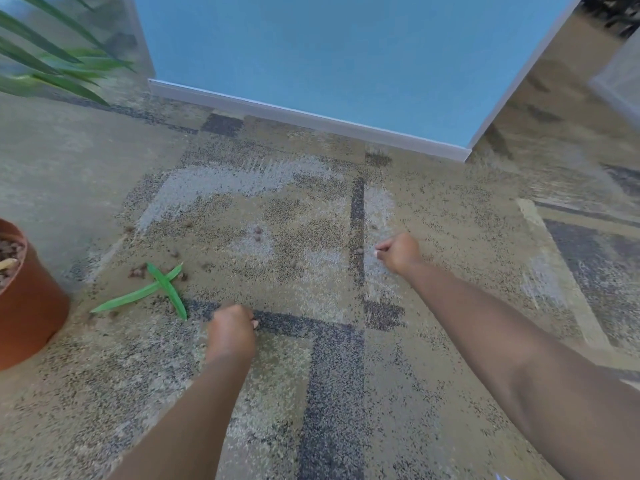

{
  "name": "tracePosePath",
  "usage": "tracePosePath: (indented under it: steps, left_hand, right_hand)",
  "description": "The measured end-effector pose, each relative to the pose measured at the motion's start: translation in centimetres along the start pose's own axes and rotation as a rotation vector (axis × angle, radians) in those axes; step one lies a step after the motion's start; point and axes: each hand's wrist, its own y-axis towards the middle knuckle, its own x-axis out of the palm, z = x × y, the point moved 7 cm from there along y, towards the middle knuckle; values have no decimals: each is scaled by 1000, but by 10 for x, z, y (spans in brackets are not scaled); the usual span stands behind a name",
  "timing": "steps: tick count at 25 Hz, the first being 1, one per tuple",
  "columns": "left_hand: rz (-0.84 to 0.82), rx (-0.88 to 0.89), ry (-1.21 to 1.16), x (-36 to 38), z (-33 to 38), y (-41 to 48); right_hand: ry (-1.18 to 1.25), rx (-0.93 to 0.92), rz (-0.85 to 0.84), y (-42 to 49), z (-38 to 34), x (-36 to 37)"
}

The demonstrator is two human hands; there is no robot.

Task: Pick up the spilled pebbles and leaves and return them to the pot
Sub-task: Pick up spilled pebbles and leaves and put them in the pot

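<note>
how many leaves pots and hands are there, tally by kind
Loose green leaves on the carpet: 2, lying crossed
Pots: 1, brown
Hands: 2, left hand and right hand, both closed
Total: 5
Spilled pebbles are scattered and too small and blurred for a firm count.

A patchwork carpet (311,358) of tan, grey and dark squares covers the floor. At the far side a blue wall (311,57) meets it along a pale grey skirting board (304,121), turning a corner at far right
</note>
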Motion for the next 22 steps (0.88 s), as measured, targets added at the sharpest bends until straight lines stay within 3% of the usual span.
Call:
tracePosePath:
  steps: [7,12,14,18,22]
  left_hand:
    - [23,-26,26,4,3,5]
    - [39,-23,35,4,5,5]
    - [37,-31,22,3,4,6]
    - [24,-21,27,-1,8,1]
    - [42,-12,-10,0,6,2]
  right_hand:
    - [-96,-91,-4,10,-34,36]
    - [-134,-269,-86,5,-29,37]
    - [-20,-195,-25,18,-21,18]
    - [75,119,149,59,-2,-22]
    - [58,136,129,78,-14,-12]
